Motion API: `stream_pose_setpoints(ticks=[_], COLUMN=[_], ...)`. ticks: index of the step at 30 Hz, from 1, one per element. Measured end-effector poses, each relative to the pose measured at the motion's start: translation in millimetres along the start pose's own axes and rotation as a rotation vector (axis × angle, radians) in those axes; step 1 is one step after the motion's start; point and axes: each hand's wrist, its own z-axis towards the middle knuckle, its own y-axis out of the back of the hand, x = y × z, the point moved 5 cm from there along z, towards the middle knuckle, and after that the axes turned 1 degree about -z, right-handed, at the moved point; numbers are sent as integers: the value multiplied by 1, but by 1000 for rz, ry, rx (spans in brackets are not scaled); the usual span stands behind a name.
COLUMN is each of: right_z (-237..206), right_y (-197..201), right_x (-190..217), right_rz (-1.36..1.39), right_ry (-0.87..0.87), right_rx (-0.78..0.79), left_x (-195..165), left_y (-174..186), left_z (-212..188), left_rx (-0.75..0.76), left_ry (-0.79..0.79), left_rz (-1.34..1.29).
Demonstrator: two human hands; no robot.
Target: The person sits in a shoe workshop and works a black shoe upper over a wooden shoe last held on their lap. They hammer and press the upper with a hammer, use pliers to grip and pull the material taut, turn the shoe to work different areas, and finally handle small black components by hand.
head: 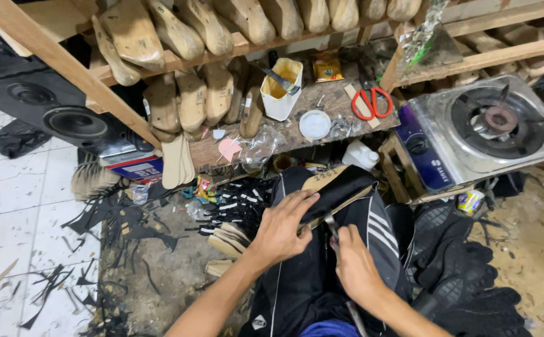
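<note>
A wooden shoe last covered with black upper material (337, 187) rests on my lap, sole side up. My left hand (282, 228) presses down on the black material at its near end. My right hand (354, 265) is shut on a metal tool (332, 229), likely pincers, whose tip meets the edge of the material beside the left hand's fingers. My legs are in black trousers with white stripes (381, 234).
A low wooden bench (340, 100) ahead carries a white glue pot with a brush (281, 87), a white lid (315, 124) and red-handled scissors (372, 103). Several wooden lasts (191, 100) fill the shelves. A gas stove (490, 128) is right, a speaker (66, 118) left, black scraps (128, 224) on the floor.
</note>
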Motion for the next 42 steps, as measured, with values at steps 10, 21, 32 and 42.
stream_pose_setpoints(ticks=[10,21,32,42], right_z=[2,21,25,19], right_y=[-18,6,20,3], right_x=[-26,8,45,55], right_rz=[1045,1138,259,-217], right_ry=[-649,-592,11,224], right_rx=[457,710,413,297], left_x=[9,11,17,33], left_y=[6,12,11,6], left_z=[0,-12,-13,-13], left_rx=[37,44,90,93], left_ry=[10,77,135,170], left_rz=[-127,-154,-188,-227])
